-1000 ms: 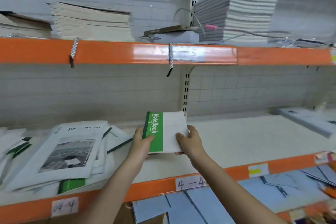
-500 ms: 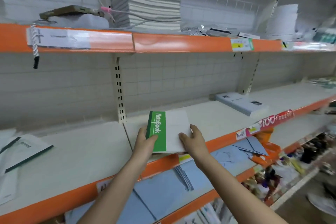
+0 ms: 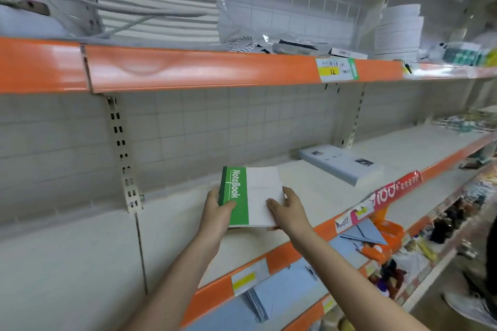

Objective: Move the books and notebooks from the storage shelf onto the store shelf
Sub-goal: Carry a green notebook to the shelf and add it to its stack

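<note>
A white shelf (image 3: 80,263) with an orange front edge is running across the middle of the frame, and a grey-white stack of books (image 3: 340,162) is lying flat on it right of centre.

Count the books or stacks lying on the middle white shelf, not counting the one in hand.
1: a pale grey stack lies right of the held notebook, toward the back. Blurred items at the far right may be more.

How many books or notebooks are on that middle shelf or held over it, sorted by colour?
Green and white notebook, held in both hands: 1
Pale grey book, lying flat on the middle shelf: 1
Total: 2
</note>
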Action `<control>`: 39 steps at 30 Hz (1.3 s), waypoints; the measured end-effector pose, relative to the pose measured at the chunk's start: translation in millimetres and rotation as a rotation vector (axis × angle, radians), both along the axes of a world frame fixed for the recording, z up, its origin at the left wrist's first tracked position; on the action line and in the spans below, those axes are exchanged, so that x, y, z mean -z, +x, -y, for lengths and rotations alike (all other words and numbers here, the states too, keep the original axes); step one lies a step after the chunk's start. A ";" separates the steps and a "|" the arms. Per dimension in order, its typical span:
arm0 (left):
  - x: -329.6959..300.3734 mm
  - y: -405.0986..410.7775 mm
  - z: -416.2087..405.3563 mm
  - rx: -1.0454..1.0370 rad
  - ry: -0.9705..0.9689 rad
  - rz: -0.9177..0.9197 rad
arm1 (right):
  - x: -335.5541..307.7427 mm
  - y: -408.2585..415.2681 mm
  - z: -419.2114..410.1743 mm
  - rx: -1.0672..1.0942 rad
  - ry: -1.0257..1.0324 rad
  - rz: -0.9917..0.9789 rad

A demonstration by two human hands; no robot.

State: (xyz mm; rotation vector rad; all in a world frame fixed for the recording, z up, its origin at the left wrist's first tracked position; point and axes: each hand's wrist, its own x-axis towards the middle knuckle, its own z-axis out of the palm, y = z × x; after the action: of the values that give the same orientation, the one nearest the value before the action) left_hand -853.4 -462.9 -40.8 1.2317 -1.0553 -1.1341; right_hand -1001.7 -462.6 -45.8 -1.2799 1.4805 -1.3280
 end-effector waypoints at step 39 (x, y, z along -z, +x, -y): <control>7.3 -194.6 155.7 -0.301 0.036 -0.112 | -1.0 -186.1 200.1 -0.273 0.037 0.059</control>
State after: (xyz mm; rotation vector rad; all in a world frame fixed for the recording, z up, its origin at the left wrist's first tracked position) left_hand -1048.0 -618.6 -48.1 1.2905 -0.7391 -0.9795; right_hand -1187.9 -662.8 -44.8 -1.3530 1.2339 -1.1437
